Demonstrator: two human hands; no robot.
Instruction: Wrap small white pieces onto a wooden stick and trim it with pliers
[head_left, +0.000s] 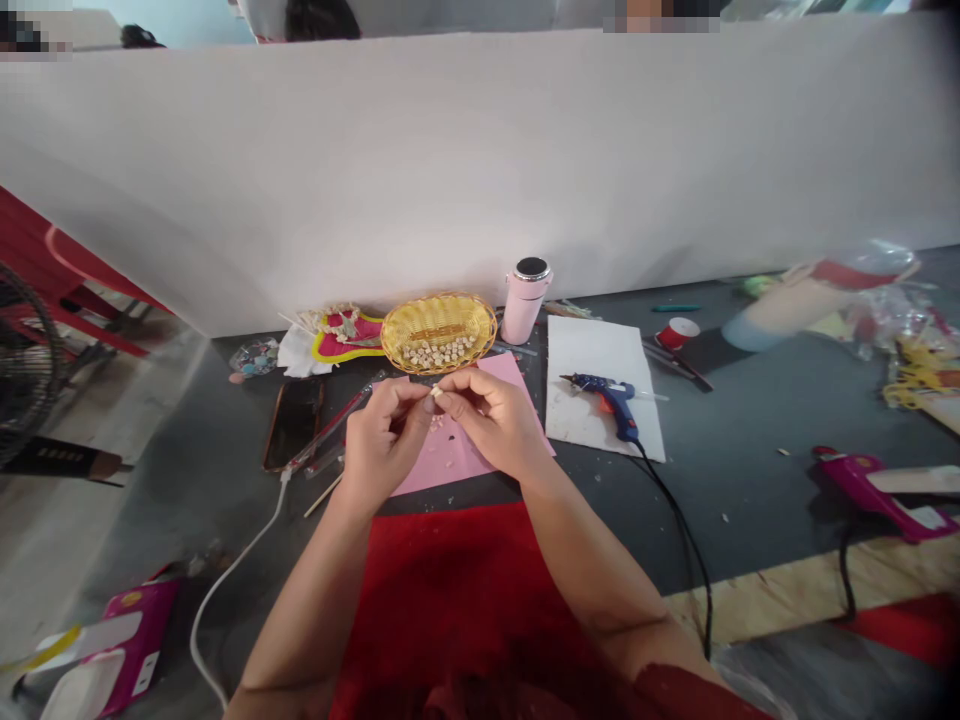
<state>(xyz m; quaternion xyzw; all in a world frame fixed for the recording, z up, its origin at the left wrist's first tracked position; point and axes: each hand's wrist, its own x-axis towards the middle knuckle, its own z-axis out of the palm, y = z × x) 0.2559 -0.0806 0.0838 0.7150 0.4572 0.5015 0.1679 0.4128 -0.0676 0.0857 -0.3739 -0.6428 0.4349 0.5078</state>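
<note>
Between the fingertips of both my hands is a small cream-coloured piece (436, 393), too small to make out in detail. My left hand (390, 430) pinches it from the left, and my right hand (495, 420) from the right, thumbs and fingers pressed together. Below them lies a pink sheet (427, 475) with several tiny pale bits on it. Just beyond my hands, a yellow woven basket (439, 312) holds many small pale pieces.
A blue glue gun (616, 405) rests on a white board (592, 345). A pink flask (523, 305) stands beside the basket. On the left lie a phone (292, 425), a white cable (240, 560) and a pink-and-yellow item (360, 335). A red spool (677, 333) is right.
</note>
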